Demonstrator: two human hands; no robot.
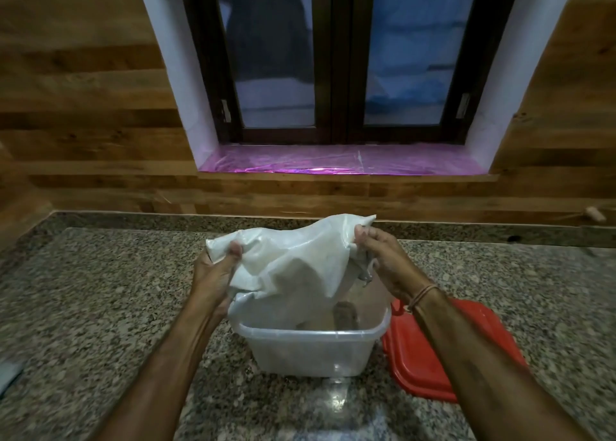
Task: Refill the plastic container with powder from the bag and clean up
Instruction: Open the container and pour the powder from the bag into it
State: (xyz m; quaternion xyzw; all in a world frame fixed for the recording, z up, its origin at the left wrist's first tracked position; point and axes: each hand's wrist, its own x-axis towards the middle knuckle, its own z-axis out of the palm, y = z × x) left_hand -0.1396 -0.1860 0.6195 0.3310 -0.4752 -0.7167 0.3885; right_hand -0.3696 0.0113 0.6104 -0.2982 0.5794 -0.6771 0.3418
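head view: the left hand (213, 274) and right hand (383, 260) each have fingers pinched on a corner of the white bag (293, 260), held over the clear plastic container (313, 350) on the granite table (100, 290). a red lid (430, 367) lies touching the container's right side

The crumpled white plastic bag (293, 260) covers the far rim of the clear rectangular plastic container (310, 347). Its mouth is out of sight, so whether powder falls cannot be told. Most fingers of the left hand (213, 274) and right hand (383, 257) lie behind its folds. A brownish shape (345, 317) behind the container's wall is too blurred to name. The right forearm (466, 340) hides part of the flat red plastic lid (410, 357). A grey object (8, 375) on the tabletop (100, 290) is cut off at the left edge.
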